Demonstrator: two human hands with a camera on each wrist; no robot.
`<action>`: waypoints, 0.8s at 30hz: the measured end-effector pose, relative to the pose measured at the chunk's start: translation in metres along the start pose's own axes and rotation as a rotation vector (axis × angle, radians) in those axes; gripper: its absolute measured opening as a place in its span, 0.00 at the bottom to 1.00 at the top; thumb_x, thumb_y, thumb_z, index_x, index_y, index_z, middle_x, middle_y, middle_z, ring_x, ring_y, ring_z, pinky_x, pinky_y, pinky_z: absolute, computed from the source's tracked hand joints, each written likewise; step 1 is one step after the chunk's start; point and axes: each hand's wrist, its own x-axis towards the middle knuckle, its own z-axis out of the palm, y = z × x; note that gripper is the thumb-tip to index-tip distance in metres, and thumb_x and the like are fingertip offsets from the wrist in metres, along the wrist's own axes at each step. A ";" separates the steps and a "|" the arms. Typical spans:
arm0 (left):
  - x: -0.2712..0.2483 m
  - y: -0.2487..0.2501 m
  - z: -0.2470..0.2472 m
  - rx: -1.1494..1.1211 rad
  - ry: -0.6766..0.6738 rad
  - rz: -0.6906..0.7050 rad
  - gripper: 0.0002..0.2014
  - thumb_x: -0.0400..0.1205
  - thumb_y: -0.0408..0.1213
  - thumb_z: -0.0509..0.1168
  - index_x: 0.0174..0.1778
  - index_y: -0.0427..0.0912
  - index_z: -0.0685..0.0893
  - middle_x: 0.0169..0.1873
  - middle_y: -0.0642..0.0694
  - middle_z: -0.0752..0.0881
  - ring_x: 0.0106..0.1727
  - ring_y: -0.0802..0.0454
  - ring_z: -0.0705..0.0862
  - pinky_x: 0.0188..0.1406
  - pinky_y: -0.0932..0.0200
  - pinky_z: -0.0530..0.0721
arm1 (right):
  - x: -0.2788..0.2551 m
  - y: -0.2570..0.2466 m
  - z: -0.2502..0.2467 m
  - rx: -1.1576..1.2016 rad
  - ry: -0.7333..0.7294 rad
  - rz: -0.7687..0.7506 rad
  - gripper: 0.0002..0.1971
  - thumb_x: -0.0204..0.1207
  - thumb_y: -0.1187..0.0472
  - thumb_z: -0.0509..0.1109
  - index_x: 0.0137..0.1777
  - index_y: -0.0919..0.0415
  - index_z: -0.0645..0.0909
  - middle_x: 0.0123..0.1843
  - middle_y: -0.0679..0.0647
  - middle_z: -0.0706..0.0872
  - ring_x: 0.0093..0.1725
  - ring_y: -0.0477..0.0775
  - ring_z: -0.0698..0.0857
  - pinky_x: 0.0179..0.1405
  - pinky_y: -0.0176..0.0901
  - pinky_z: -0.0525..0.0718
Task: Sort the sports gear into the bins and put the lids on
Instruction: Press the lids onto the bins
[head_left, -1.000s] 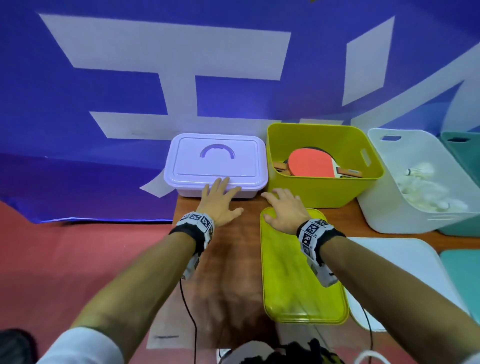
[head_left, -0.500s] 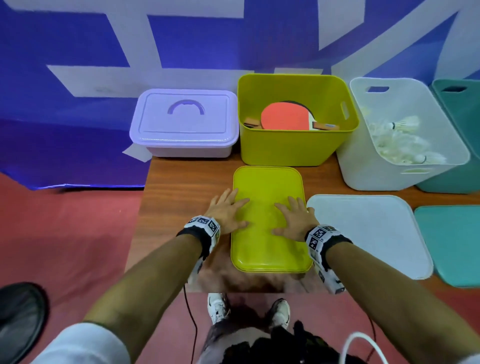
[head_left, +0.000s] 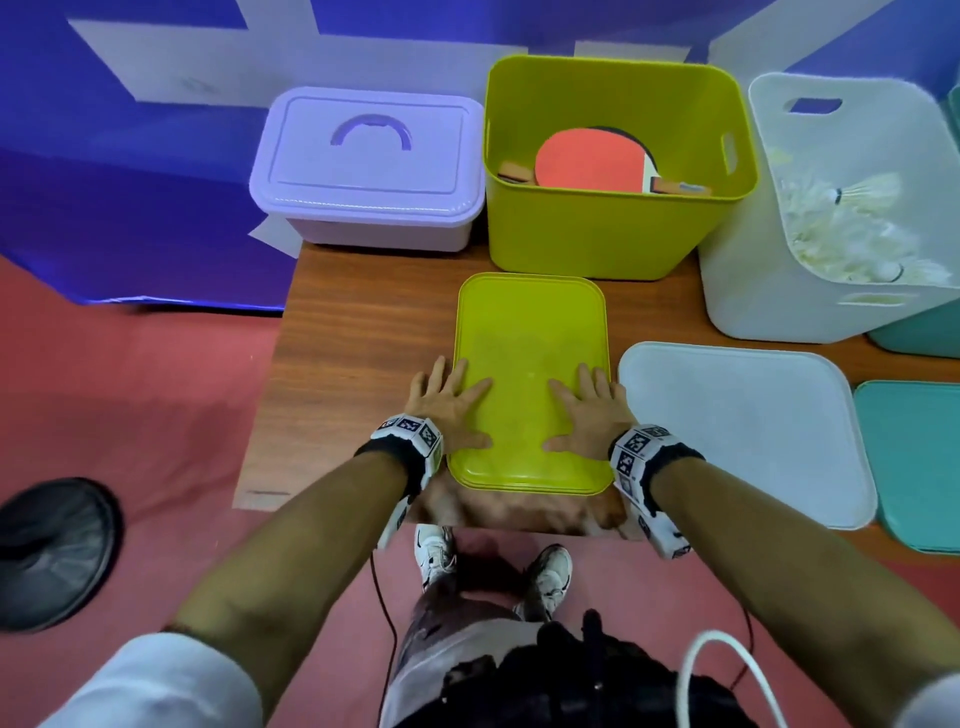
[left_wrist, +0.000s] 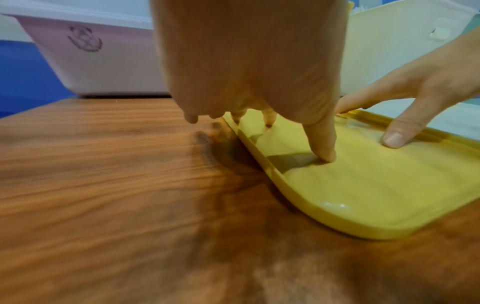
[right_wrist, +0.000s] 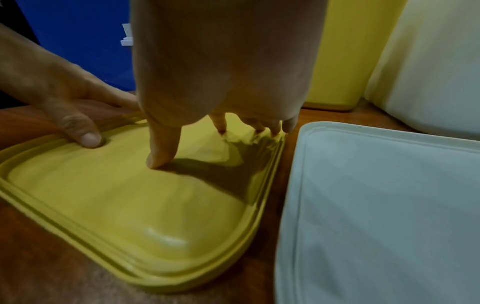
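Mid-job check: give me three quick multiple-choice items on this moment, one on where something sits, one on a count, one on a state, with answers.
1. Where does the green lid lie?
A. on the green bin
B. flat on the table, in front of the green bin
C. on the white lid

2. How many lids lie loose on the table?
A. one
B. two
C. three

3. What state is the purple box in?
A. lid on
B. open
C. tipped over

Answers: B, it lies before the green bin under the left hand and right hand; C, green, white lid and teal lid; A, its handled lid sits closed.
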 end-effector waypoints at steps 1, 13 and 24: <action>-0.003 -0.003 0.002 0.009 0.003 -0.003 0.49 0.74 0.71 0.63 0.85 0.64 0.42 0.85 0.47 0.33 0.84 0.39 0.30 0.82 0.34 0.37 | 0.001 -0.002 0.000 0.003 -0.004 -0.006 0.53 0.72 0.25 0.63 0.86 0.45 0.37 0.86 0.65 0.33 0.85 0.70 0.36 0.81 0.67 0.44; -0.028 -0.019 0.012 -0.037 0.093 0.140 0.49 0.70 0.74 0.64 0.85 0.64 0.50 0.85 0.44 0.34 0.84 0.43 0.30 0.82 0.37 0.35 | -0.012 -0.020 -0.002 -0.034 0.021 -0.217 0.60 0.63 0.19 0.62 0.86 0.45 0.36 0.85 0.59 0.27 0.84 0.63 0.30 0.80 0.73 0.43; -0.040 0.004 0.034 0.027 -0.024 0.169 0.57 0.68 0.75 0.66 0.86 0.60 0.41 0.82 0.40 0.27 0.83 0.39 0.27 0.81 0.32 0.36 | -0.030 -0.016 0.027 -0.125 0.003 -0.337 0.58 0.69 0.28 0.68 0.86 0.49 0.36 0.85 0.61 0.27 0.83 0.65 0.28 0.80 0.74 0.44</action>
